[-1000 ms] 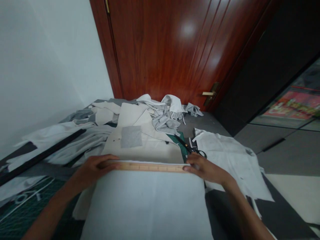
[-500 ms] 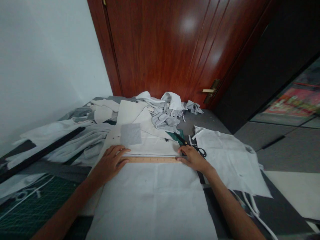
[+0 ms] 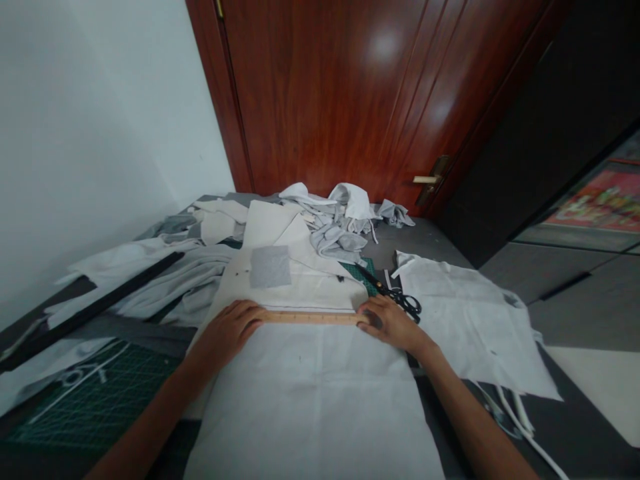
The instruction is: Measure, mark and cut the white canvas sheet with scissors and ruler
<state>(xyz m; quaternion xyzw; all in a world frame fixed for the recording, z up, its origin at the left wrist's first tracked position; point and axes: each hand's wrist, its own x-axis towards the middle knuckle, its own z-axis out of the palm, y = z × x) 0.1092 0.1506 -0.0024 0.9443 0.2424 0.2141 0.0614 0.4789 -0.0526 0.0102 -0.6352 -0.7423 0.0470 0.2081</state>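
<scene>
Wooden door (image 3: 320, 87) | ruler (image 3: 313, 318) between hands (image 3: 234, 331) (image 3: 393, 322), ends held | white cloth (image 3: 313, 400) beneath

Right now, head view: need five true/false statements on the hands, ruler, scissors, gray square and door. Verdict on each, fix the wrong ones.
1. The left hand and right hand are at opposite ends of the wooden ruler. True.
2. The wooden ruler points straight away from the person. False: it lies crosswise, near the far edge of the white cloth.
3. The black scissors lie just beyond the right hand. True.
4. The gray square is under the left hand. False: it lies uncovered on the cream fabric, beyond the wooden ruler.
5. The door is white. False: it is reddish-brown.
</scene>
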